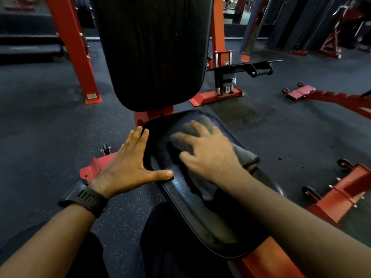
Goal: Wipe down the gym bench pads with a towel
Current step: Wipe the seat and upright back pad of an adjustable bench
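Grey towel, bunched, lies on the bench seat pad at frame centre, under the right hand, which presses it with fingers spread. Left hand lies flat, fingers straight, on the pad's left edge, holding nothing. Towel judged soft and light, apt to ruck; best pinned by the palm. Pad looks slick and speckled. Back pad stands at upper centre; dark speckled floor lies around.

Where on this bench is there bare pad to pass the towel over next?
The back pad is entirely bare. The seat pad is free at its near end, toward the knees. Its far half is crowded: right hand presses the towel there, left hand rests on the left edge.
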A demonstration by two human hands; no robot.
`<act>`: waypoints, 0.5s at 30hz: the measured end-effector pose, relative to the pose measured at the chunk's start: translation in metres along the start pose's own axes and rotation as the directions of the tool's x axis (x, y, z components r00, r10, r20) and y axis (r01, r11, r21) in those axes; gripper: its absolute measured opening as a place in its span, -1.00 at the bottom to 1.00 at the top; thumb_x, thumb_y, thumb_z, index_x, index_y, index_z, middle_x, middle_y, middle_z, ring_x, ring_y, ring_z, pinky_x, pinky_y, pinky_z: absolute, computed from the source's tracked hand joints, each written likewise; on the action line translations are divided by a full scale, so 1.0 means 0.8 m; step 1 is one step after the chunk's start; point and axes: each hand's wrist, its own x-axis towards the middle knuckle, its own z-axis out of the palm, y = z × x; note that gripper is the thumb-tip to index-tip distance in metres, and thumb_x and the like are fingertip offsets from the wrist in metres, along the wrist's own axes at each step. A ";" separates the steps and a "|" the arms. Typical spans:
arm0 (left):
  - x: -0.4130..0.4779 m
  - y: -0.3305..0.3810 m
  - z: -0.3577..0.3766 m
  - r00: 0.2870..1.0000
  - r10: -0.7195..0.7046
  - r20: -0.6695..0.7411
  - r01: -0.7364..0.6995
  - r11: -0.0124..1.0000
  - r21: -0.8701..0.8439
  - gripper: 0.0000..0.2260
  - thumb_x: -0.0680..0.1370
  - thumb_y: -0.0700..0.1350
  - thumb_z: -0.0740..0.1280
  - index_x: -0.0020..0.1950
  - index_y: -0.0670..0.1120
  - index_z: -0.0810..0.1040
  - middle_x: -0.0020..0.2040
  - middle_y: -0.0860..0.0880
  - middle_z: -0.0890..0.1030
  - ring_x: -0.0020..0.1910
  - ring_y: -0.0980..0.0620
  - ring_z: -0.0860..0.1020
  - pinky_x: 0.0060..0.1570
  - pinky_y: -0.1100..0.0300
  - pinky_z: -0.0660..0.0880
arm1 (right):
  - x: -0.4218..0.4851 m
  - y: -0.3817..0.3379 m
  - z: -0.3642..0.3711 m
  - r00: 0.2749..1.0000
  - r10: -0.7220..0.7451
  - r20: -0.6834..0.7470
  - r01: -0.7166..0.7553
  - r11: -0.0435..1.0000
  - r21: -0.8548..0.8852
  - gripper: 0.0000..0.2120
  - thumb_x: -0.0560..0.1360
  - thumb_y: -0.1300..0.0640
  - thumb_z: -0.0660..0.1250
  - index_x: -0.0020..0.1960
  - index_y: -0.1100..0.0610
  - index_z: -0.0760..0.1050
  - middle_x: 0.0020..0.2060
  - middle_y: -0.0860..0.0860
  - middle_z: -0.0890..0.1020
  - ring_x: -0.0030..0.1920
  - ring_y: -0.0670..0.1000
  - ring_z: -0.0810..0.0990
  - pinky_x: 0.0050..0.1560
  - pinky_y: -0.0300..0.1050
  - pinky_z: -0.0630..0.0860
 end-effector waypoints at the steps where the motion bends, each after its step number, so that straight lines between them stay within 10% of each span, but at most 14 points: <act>1: 0.001 -0.001 -0.001 1.000 0.008 -0.003 -0.007 1.000 0.001 0.30 0.10 0.66 0.18 0.63 0.03 -0.26 0.60 0.13 -0.33 0.53 0.20 -0.38 0.49 0.16 -0.22 | 0.018 -0.012 0.002 0.998 -0.068 0.015 0.067 0.997 0.022 -0.42 0.43 -0.27 0.02 0.44 -0.31 0.33 0.54 -0.06 0.27 0.51 0.22 0.23 0.41 0.30 0.32; 4: 0.002 -0.002 -0.004 1.000 0.019 0.005 -0.019 0.999 0.033 0.29 0.12 0.67 0.16 0.62 0.03 -0.28 0.59 0.14 -0.33 0.53 0.22 -0.36 0.49 0.13 -0.22 | 0.074 -0.011 -0.012 0.994 -0.104 0.040 0.103 0.994 0.023 -0.50 0.55 -0.20 0.17 0.50 -0.34 0.28 0.59 -0.09 0.18 0.57 0.14 0.13 0.50 0.21 0.23; 10: 0.008 -0.005 -0.006 1.000 0.023 0.013 -0.023 0.998 0.053 0.29 0.13 0.68 0.15 0.62 0.01 -0.29 0.60 0.12 -0.33 0.53 0.19 -0.36 0.55 0.04 -0.19 | 0.052 0.055 -0.010 0.949 0.316 -0.006 -0.315 0.949 0.028 -0.48 0.51 -0.25 0.05 0.46 -0.28 0.32 0.53 -0.02 0.25 0.46 0.26 0.27 0.37 0.25 0.36; 15: 0.014 -0.008 -0.004 0.999 0.038 -0.017 -0.037 0.999 0.028 0.30 0.14 0.66 0.18 0.63 -0.01 -0.26 0.61 0.10 -0.29 0.54 0.19 -0.35 0.55 0.09 -0.18 | 0.060 -0.014 0.011 0.990 -0.137 -0.022 0.137 0.990 0.016 -0.40 0.41 -0.28 0.00 0.44 -0.31 0.35 0.52 -0.04 0.32 0.55 0.16 0.19 0.48 0.23 0.26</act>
